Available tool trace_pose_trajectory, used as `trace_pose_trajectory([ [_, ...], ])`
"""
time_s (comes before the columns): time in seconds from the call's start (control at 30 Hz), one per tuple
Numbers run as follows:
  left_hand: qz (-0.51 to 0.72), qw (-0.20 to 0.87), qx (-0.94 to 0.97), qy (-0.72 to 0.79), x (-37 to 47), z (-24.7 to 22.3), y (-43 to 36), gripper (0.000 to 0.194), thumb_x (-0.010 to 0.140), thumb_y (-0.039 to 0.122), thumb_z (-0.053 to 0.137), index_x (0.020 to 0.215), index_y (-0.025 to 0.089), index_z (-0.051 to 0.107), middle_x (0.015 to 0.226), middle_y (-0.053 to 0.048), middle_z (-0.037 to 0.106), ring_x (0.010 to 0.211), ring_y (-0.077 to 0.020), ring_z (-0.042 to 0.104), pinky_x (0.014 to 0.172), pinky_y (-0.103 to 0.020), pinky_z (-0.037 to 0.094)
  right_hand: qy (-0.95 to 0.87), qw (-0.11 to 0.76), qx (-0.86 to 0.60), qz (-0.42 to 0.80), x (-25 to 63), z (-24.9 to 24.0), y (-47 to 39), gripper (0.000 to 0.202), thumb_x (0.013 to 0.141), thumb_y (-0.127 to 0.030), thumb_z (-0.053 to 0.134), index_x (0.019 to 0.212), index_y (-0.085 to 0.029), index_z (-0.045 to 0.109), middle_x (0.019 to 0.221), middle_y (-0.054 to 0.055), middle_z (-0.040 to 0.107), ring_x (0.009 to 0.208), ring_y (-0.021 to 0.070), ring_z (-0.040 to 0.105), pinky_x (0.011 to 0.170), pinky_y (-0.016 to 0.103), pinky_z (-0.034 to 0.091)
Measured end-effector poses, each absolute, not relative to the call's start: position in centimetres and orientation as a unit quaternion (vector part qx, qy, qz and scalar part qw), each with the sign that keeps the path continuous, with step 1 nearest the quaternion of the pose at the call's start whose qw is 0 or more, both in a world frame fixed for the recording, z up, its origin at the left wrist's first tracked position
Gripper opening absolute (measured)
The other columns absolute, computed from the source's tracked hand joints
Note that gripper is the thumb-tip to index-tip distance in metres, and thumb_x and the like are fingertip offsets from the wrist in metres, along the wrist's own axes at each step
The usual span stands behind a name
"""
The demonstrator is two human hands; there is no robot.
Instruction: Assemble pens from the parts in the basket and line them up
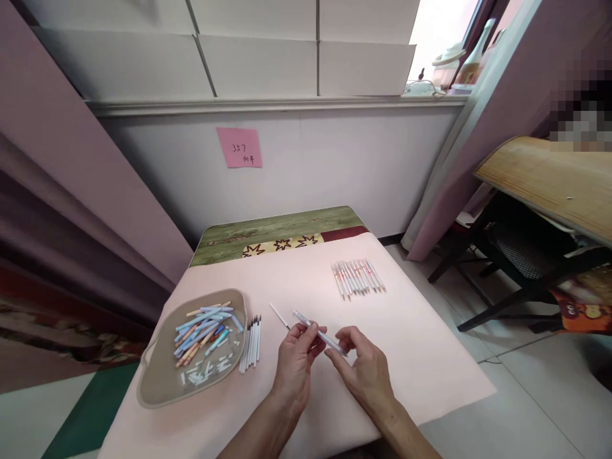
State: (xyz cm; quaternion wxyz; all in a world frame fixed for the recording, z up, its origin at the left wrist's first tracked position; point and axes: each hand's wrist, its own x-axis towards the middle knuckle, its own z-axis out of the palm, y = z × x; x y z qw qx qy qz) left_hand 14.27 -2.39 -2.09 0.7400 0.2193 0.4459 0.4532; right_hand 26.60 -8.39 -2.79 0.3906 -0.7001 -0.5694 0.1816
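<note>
Currently, left hand (294,360) & right hand (366,366) fingers pinch one pen (319,333); finished pens (358,278) beyond fingertips, tray (157,382) parts left of them unassembled.

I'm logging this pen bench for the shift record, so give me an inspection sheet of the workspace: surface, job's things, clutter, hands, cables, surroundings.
Surface: table under a pale pink cover; green patterned strip at the far edge.
Job's things: clear pen held in both hands; thin refill lying beside it.
Clutter: tan tray of blue and orange pen parts; row of white pens beside it; row of finished pens far right.
Hands: left hand and right hand each pinch the pen.
Cables: nothing seen.
Surroundings: pink note on the wall; wooden desk at right.
</note>
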Motion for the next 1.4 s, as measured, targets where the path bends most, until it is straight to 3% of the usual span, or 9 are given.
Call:
trace_pose_trajectory([
  [0.1,0.462,0.731,0.238,0.443,14.3,-2.4,-2.4,0.024,0.067,0.030,0.077,0.078,0.014,0.063,0.077,-0.005,0.069,0.071,-0.0136,0.062,0.074,-0.028,0.050,-0.570,0.377,-0.702,0.202,26.5,-3.0,-8.2,0.026,0.086,-0.043,0.054,0.071,-0.021,0.059,0.066,-0.001,0.063,0.060,0.0135,0.057,0.055,0.021,0.037],
  [0.27,0.452,0.711,0.286,0.456,14.1,-3.1,-2.5,0.025,0.068,0.034,0.075,0.078,0.013,0.064,0.072,-0.005,0.069,0.066,-0.0141,0.061,0.072,-0.029,0.050,-0.557,0.364,-0.680,0.308,26.1,-3.4,-8.5,0.037,0.092,-0.041,0.043,0.066,-0.021,0.060,0.055,-0.002,0.062,0.050,0.0111,0.056,0.051,0.020,0.036],
  [0.43,0.446,0.681,0.319,0.485,13.9,-4.2,-2.6,0.027,0.065,0.036,0.077,0.077,0.015,0.064,0.071,-0.004,0.070,0.064,-0.0142,0.061,0.068,-0.027,0.048,-0.548,0.369,-0.694,0.287,25.8,-3.5,-8.8,0.017,0.078,-0.037,0.064,0.085,-0.021,0.064,0.068,-0.003,0.066,0.060,0.0123,0.060,0.057,0.020,0.040],
  [0.6,0.440,0.678,0.338,0.483,13.8,-4.5,-2.8,0.026,0.066,0.035,0.076,0.073,0.015,0.063,0.068,-0.004,0.070,0.059,-0.0124,0.057,0.063,-0.025,0.046,-0.533,0.371,-0.697,0.303,26.0,-3.6,-8.7,0.013,0.078,-0.031,0.061,0.072,-0.020,0.064,0.063,-0.002,0.064,0.056,0.0126,0.057,0.056,0.022,0.039],
  [0.83,0.419,0.674,0.360,0.490,13.3,-5.1,-2.8,0.030,0.067,0.040,0.074,0.076,0.015,0.062,0.066,-0.004,0.068,0.055,-0.0140,0.057,0.059,-0.026,0.046,-0.364,0.461,-0.533,0.609,25.6,-5.8,-8.4,0.025,0.074,-0.039,0.064,0.070,-0.015,0.061,0.060,0.000,0.062,0.049,0.0099,0.053,0.052,0.021,0.042],
  [0.93,0.398,0.669,0.399,0.485,12.7,-5.6,-2.9,0.034,0.068,0.044,0.073,0.083,0.015,0.062,0.071,-0.006,0.069,0.060,-0.0165,0.060,0.061,-0.028,0.048,-0.331,0.457,-0.518,0.643,26.0,-6.8,-8.3,0.027,0.072,-0.040,0.066,0.070,-0.014,0.060,0.060,0.000,0.063,0.048,0.0094,0.053,0.051,0.021,0.041],
  [1.03,0.381,0.605,0.505,0.484,11.3,-6.8,-3.8,0.041,0.068,0.043,0.073,0.098,0.018,0.062,0.085,-0.007,0.070,0.071,-0.0183,0.063,0.066,-0.028,0.050,-0.393,0.444,-0.592,0.545,28.2,-6.9,-7.4,0.026,0.075,-0.040,0.060,0.070,-0.015,0.061,0.058,0.000,0.062,0.050,0.0113,0.055,0.052,0.021,0.041],
  [1.17,0.365,0.421,0.689,0.464,9.0,-9.5,-5.4,0.026,0.079,0.037,0.063,0.100,0.023,0.064,0.080,-0.003,0.067,0.061,-0.0158,0.060,0.061,-0.027,0.049,-0.487,0.346,-0.767,0.235,32.2,-5.8,-4.3,0.028,0.081,-0.040,0.051,0.066,-0.018,0.062,0.061,-0.001,0.064,0.058,0.0141,0.059,0.054,0.022,0.039],
  [1.4,0.338,0.333,0.785,0.397,7.9,-11.0,-5.8,0.014,0.086,0.028,0.053,0.094,0.026,0.064,0.083,-0.005,0.069,0.077,-0.0195,0.066,0.070,-0.027,0.053,-0.511,0.247,-0.810,0.146,31.3,-6.2,1.9,0.020,0.081,-0.033,0.054,0.072,-0.021,0.066,0.072,0.002,0.070,0.071,0.0162,0.064,0.061,0.023,0.037],
])
